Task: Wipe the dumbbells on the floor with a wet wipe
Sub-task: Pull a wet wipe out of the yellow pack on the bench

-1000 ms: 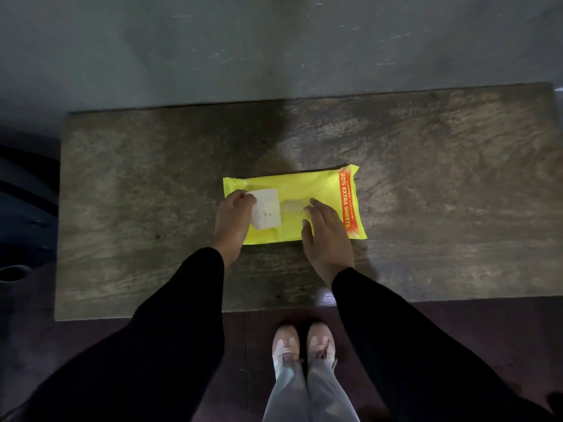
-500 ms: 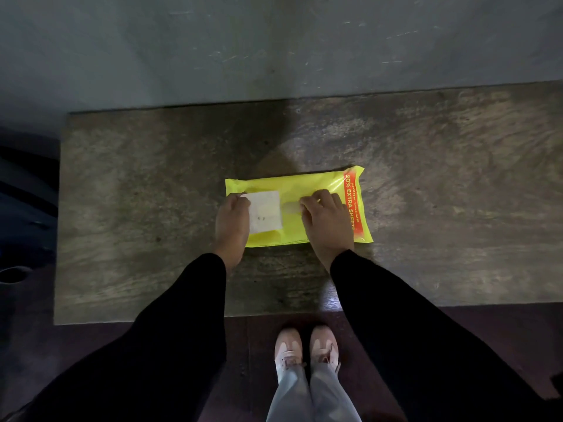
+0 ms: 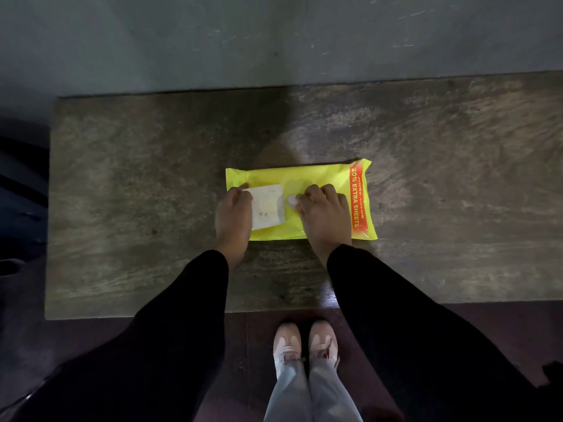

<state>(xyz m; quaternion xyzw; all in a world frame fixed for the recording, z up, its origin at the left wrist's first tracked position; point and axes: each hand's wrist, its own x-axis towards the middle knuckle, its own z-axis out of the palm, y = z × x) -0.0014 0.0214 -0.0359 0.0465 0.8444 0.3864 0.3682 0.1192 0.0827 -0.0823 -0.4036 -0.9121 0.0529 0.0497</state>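
**A:** ok so what's going on, starting from the bottom? I see pale shoes (image 3: 304, 345) on the dark floor (image 3: 487, 318), then two black sleeves reaching forward over the desk (image 3: 137, 193).

**B:** yep. Both hands are on the yellow pack (image 3: 323, 178), which lies flat near the middle of the desk with its long axis running left to right and the red "20% extra sheets" strip at the right end. The left hand (image 3: 232, 219) is at the pack's left end, holding the white flap (image 3: 268, 205) peeled back, fingertips on its left edge. The right hand (image 3: 326, 217) is just right of the flap, fingers curled, pinching a bit of white wipe (image 3: 291, 201) poking out of the opening.

**A:** so which way does it come out?

**B:** my guess: the opening sits between the two hands, so the right hand, the one on the wipe, pulls up and toward the body while the left pins the pack down. Otherwise the whole pack probably lifts with it.

**A:** and the dumbbells?

**B:** not in view at all. Beyond the desk there's just a grey wall (image 3: 274, 41). There's something dark at the far left edge, can't tell what it is. So the wiping hasn't started.
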